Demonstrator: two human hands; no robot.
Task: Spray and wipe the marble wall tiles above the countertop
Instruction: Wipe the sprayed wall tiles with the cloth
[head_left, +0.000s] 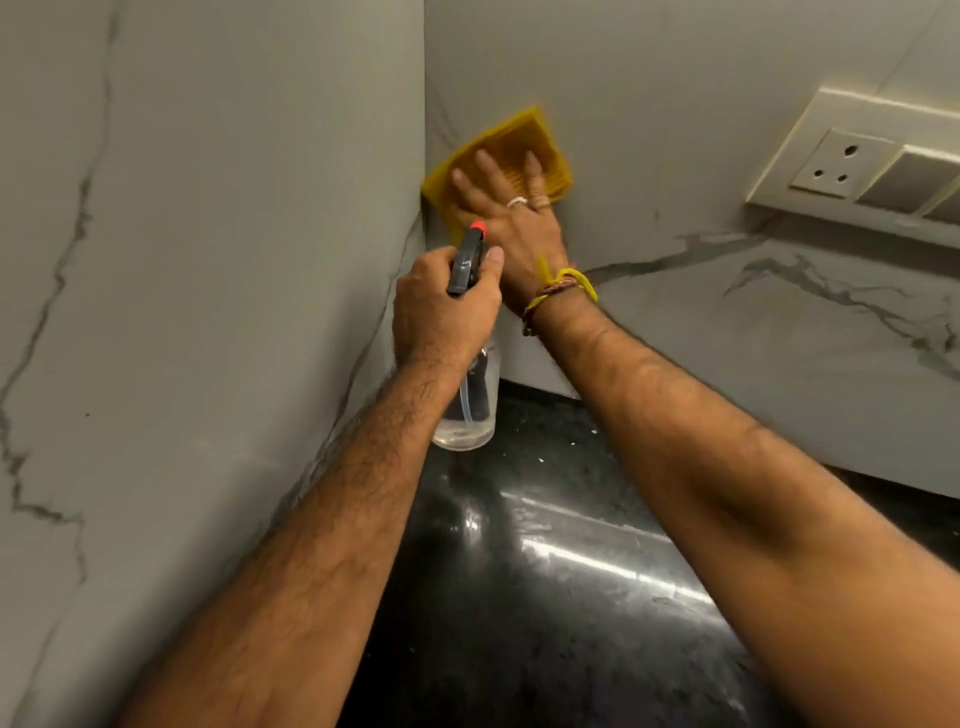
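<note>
Now I am pressing the cloth flat-fingered with my right hand into the wall corner; left hand is gripping the bottle. Most tiles seemingly remain unwiped.
</note>
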